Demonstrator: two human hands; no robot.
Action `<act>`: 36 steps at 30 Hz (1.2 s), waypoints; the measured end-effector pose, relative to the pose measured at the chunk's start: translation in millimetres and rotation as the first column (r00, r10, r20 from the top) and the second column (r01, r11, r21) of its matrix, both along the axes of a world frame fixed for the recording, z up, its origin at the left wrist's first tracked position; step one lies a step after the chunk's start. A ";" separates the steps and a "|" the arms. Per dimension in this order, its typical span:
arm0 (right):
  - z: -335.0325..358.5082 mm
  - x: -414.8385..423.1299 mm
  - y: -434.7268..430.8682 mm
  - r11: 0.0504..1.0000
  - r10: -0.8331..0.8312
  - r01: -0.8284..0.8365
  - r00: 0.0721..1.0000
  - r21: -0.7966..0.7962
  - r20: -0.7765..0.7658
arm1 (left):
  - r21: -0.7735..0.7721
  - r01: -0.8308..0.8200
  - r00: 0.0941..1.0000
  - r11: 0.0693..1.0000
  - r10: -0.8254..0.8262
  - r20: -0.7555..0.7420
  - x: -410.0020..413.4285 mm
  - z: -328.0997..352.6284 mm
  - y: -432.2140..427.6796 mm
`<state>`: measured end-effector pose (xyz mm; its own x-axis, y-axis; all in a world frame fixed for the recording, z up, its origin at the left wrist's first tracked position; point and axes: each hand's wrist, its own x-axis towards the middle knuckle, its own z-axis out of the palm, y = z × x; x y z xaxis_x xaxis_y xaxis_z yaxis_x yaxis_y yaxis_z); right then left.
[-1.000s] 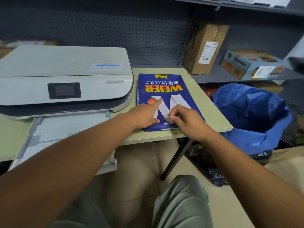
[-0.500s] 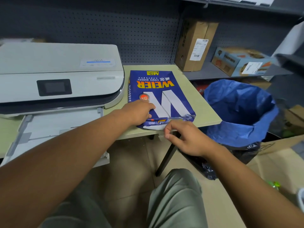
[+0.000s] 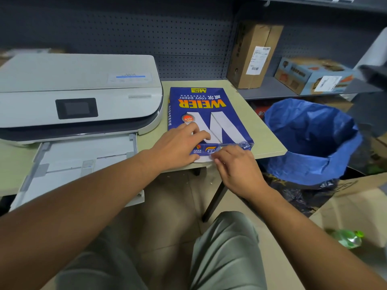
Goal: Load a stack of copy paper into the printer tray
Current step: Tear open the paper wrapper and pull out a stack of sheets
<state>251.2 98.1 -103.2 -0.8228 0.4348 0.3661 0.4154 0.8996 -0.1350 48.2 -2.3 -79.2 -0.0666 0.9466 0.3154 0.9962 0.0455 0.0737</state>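
Printer [image 3: 79, 95] at centre left of the frame on the worktop [image 3: 266, 143], its tray [image 3: 83, 164] projecting toward the lower left over the worktop edge; ream of copy paper [image 3: 209, 114] lying flat just right of the printer, near the worktop's front right corner. Left hand [image 3: 178, 147] resting on the ream's near end, right hand [image 3: 236, 164] at its near edge beside the left. Bin [image 3: 314, 139] on the floor right of the worktop; two cartons [image 3: 253, 55] [image 3: 310, 76] on the shelf [image 3: 272, 92] at upper right, behind the bin.
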 end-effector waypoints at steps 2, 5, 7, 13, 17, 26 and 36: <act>-3.3 0.7 -4.6 0.999 -0.032 0.032 0.999 0.015 0.017 | 0.030 0.020 0.999 0.999 -0.019 -0.027 0.8 -0.7 -1.9; -7.3 1.7 -9.1 0.998 -0.059 0.059 0.998 0.007 0.009 | 0.024 0.051 0.997 0.998 -0.050 -0.060 0.9 -0.5 -3.7; -8.4 2.5 -11.9 0.998 -0.066 0.066 0.998 0.002 -0.003 | -0.003 0.057 0.996 0.998 -0.057 -0.074 -0.5 2.0 -4.9; -10.5 3.9 -17.8 0.996 -0.091 0.092 0.995 0.022 -0.050 | 0.152 0.026 0.987 0.988 -0.001 -0.162 2.3 3.7 -6.2; -10.2 2.9 -19.3 0.996 -0.083 0.085 0.995 0.039 -0.060 | 0.296 -0.029 0.996 0.955 0.054 -0.077 6.6 4.2 -5.0; 20.3 -21.2 -5.3 0.992 -0.124 0.124 0.992 0.031 -0.016 | 0.300 -0.103 0.994 0.948 0.090 0.056 12.8 17.8 -7.1; 20.6 -24.7 -5.1 0.990 -0.135 0.135 0.991 0.048 -0.008 | 0.223 -0.214 0.977 0.951 0.211 0.036 10.5 8.1 -1.0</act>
<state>226.4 93.0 -82.6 -0.7559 0.5239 0.3926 0.5331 0.8407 -0.0952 58.6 -3.3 -71.1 -0.2633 0.8154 0.5155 0.9644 0.2367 0.1182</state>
